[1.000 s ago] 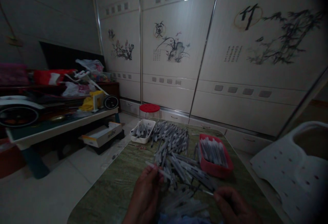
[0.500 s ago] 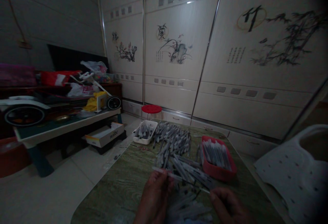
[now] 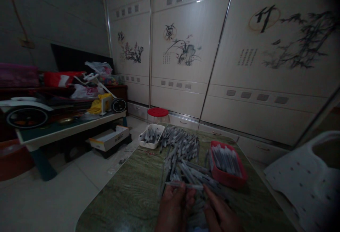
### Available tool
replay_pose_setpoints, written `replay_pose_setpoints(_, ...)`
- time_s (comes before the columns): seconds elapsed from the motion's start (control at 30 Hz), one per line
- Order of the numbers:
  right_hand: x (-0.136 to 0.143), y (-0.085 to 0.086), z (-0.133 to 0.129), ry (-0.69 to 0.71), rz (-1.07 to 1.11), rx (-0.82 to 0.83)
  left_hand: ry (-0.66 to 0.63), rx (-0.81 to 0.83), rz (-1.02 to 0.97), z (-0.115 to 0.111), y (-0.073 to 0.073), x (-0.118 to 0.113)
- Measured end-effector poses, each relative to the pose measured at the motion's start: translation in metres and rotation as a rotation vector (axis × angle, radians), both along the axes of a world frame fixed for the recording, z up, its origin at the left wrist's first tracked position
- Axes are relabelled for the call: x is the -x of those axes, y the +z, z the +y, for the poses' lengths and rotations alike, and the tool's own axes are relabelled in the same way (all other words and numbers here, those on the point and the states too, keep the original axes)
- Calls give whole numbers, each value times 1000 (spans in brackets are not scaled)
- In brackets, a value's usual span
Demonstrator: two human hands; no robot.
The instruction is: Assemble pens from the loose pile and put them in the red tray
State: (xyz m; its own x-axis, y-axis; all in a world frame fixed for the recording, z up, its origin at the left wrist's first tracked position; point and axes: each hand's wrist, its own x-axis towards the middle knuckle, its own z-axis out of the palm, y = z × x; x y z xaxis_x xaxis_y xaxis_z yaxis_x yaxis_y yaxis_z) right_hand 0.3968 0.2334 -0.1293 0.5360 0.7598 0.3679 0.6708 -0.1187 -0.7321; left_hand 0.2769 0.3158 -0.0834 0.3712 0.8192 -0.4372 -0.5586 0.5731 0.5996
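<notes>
A slim translucent pen (image 3: 191, 186) lies level between my hands, low in the picture. My left hand (image 3: 175, 203) pinches it near its pointed left end. The fingertips of my right hand (image 3: 219, 209) close on its right end. Beyond them a large heap of similar pens (image 3: 182, 141) spreads over the green table (image 3: 119, 193). To the right stands a red basket (image 3: 230, 179) packed with upright-leaning pens. At the table's far left corner is a white basket (image 3: 148, 145) with more pens. Part of the heap near me is hidden by my hands.
A red stool (image 3: 157, 112) stands behind the table. On the left are a low bench (image 3: 74, 127) with a wheeled toy and bags, and a shoe box (image 3: 108, 139) on the floor beneath. A white plastic chair (image 3: 294, 175) is at the right.
My right hand has moved left, to the pen's end beside my left hand. My left hand has shifted slightly right, and the long thin piece between the hands no longer shows.
</notes>
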Motion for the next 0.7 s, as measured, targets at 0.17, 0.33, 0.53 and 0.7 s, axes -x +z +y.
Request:
replay_pose_setpoints(0.17,7,0,2,148,-21,31,41,-5,-4,3,0,4)
replay_pose_setpoints(0.33,10,15,4,41,177,104,71,-20,3,9,-4,9)
replay_pose_setpoints(0.53,-14,25,2,30,344,160,68,-53,-4,14,-8,14)
replay_pose_setpoints(0.7,-11,21,5,138,276,163,54,-43,-14,12,-8,13)
